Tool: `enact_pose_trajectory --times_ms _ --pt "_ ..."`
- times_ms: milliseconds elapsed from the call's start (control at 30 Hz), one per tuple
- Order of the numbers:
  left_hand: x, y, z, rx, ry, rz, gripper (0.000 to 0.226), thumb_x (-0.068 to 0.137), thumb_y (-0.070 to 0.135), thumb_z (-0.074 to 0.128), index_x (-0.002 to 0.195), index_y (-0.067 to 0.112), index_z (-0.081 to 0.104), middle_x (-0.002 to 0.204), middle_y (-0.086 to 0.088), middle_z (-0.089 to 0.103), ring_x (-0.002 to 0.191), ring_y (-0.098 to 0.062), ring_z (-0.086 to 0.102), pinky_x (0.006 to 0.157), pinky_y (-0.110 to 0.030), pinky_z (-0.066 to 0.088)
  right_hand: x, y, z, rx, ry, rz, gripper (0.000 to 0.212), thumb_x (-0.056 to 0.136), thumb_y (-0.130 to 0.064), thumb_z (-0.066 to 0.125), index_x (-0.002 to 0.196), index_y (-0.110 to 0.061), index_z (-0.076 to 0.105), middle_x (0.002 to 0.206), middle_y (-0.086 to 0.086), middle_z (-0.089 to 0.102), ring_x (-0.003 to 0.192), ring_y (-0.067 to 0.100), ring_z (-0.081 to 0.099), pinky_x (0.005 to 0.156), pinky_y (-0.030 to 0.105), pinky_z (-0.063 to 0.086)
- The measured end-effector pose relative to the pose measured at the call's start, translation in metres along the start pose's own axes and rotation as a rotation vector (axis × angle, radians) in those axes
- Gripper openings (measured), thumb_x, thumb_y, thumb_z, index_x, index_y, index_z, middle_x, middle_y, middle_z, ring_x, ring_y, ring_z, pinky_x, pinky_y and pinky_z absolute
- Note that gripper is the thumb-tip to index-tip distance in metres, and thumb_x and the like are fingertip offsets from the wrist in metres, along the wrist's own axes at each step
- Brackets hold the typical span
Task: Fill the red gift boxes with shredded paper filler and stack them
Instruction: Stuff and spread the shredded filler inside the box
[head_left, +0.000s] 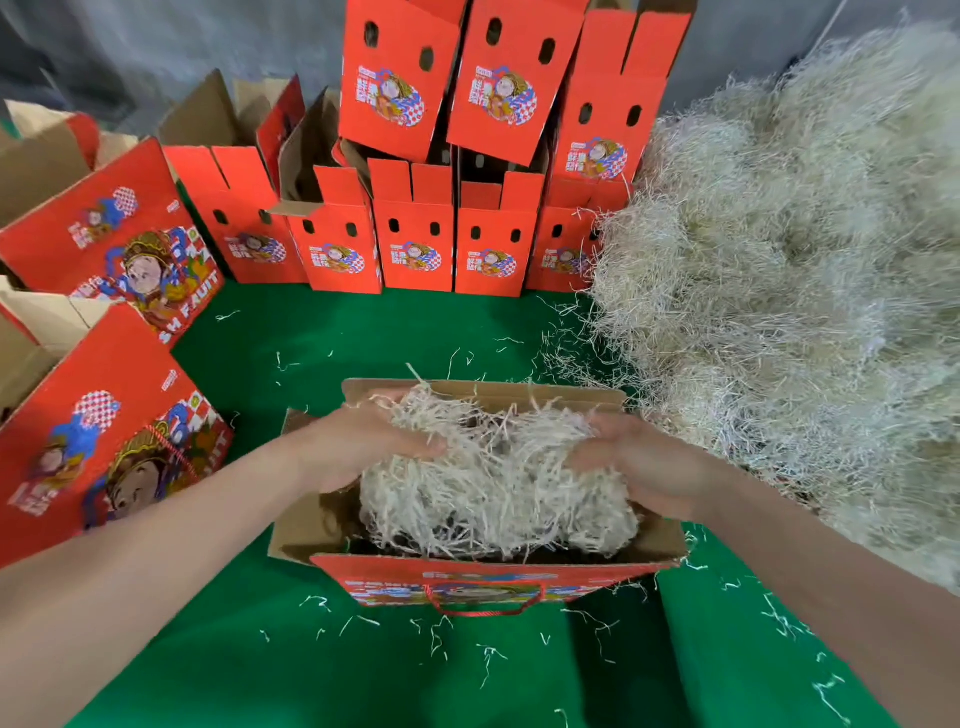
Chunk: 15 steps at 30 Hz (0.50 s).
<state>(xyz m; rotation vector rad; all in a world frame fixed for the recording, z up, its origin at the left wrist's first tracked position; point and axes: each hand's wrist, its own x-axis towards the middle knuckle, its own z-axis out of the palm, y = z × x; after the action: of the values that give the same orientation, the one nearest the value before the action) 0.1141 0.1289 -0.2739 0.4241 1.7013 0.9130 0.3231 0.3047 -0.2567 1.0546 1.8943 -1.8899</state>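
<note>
An open red gift box (483, 582) stands on the green cloth in front of me, its brown flaps spread. A clump of pale shredded paper filler (493, 488) sits in its opening and rises above the rim. My left hand (363, 441) holds the clump on its left side, fingers curled into the strands. My right hand (639, 462) holds it on the right side the same way. A large heap of shredded paper (789, 270) lies to the right.
Several red gift boxes (415, 249) stand in a row at the back, with more stacked on top (498, 78). Two boxes (114, 447) lie at the left. Loose strands are scattered over the green cloth (363, 332).
</note>
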Motion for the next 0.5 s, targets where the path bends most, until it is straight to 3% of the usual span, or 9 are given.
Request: enact_pose_trajectory --times_ms 67,133,200,233,267,333,367,433,500 --pt "0.001 0.005 0.014 -0.061 -0.022 -0.016 0.123 0.055 0.034 0.079 0.146 0.001 0.004 0.153 -0.009 0.011 0.142 -0.022 0.012 0.114 -0.035 0.011 0.007 -0.004 0.014 0.018 -0.100 -0.007 0.115 0.061 -0.033 0.077 0.148 -0.025 0.003 0.128 -0.021 0.029 0.139 0.019 0.020 0.113 0.044 0.008" --pt "-0.001 0.010 0.021 -0.195 -0.091 -0.006 0.106 0.059 0.029 0.080 0.142 -0.001 0.022 0.141 -0.009 0.033 0.139 -0.023 0.024 0.112 -0.037 0.020 0.016 -0.008 0.028 0.074 -0.096 0.007 0.118 0.060 -0.029 0.076 0.148 -0.025 -0.001 0.128 -0.022 0.024 0.139 0.020 0.019 0.113 0.044 0.006" --pt "-0.003 0.010 0.026 -0.309 -0.219 0.012 0.059 0.060 0.018 0.081 0.111 -0.003 0.059 0.115 -0.015 0.058 0.114 -0.026 0.055 0.100 -0.039 0.042 0.027 -0.010 0.043 0.069 -0.001 0.023 0.103 0.071 -0.022 0.072 0.148 -0.021 0.004 0.140 -0.007 0.030 0.134 0.022 0.026 0.112 0.043 0.012" --pt "-0.004 0.009 0.027 -0.329 -0.230 0.028 0.038 0.057 0.011 0.077 0.089 -0.001 0.061 0.101 -0.014 0.062 0.100 -0.026 0.060 0.093 -0.040 0.046 0.031 -0.009 0.047 0.040 0.046 0.033 0.093 0.077 -0.020 0.069 0.148 -0.019 0.009 0.140 -0.002 0.035 0.130 0.022 0.033 0.111 0.043 0.017" --pt "-0.006 0.008 0.026 -0.308 -0.180 0.036 0.030 0.057 0.005 0.074 0.081 0.004 0.056 0.095 -0.009 0.058 0.096 -0.023 0.057 0.090 -0.038 0.045 0.034 -0.009 0.048 0.016 0.073 0.041 0.083 0.081 -0.020 0.067 0.147 -0.017 0.016 0.133 -0.001 0.044 0.123 0.020 0.042 0.109 0.042 0.023" --pt "-0.004 0.002 0.014 -0.261 0.004 0.042 0.036 0.064 -0.005 0.074 0.090 0.014 0.059 0.097 0.009 0.048 0.113 -0.018 0.046 0.094 -0.033 0.039 0.031 -0.008 0.042 -0.002 0.127 0.043 0.073 0.083 -0.022 0.065 0.144 -0.020 0.025 0.109 -0.002 0.058 0.106 0.017 0.053 0.098 0.040 0.038" --pt "-0.004 -0.004 0.006 -0.270 0.066 0.043 0.043 0.065 -0.006 0.074 0.097 0.021 0.064 0.106 0.013 0.047 0.123 -0.019 0.041 0.103 -0.036 0.035 0.028 -0.006 0.036 0.002 0.163 0.047 0.074 0.083 -0.024 0.065 0.144 -0.021 0.023 0.112 0.000 0.058 0.109 0.020 0.052 0.096 0.041 0.039" --pt "-0.007 -0.009 -0.007 -0.305 0.100 0.026 0.060 0.052 0.001 0.083 0.103 0.025 0.063 0.124 -0.006 0.052 0.130 -0.025 0.038 0.111 -0.046 0.026 0.026 -0.001 0.024 0.005 0.214 0.061 0.076 0.083 -0.025 0.063 0.145 -0.019 0.021 0.134 0.004 0.046 0.128 0.028 0.040 0.107 0.047 0.027" --pt "-0.006 -0.013 -0.011 -0.286 0.084 0.010 0.083 0.039 0.007 0.086 0.111 0.022 0.049 0.129 -0.005 0.048 0.129 -0.023 0.039 0.111 -0.046 0.025 0.023 -0.001 0.020 -0.010 0.177 0.047 0.077 0.082 -0.027 0.064 0.145 -0.019 0.020 0.132 -0.003 0.041 0.132 0.029 0.033 0.111 0.048 0.017"
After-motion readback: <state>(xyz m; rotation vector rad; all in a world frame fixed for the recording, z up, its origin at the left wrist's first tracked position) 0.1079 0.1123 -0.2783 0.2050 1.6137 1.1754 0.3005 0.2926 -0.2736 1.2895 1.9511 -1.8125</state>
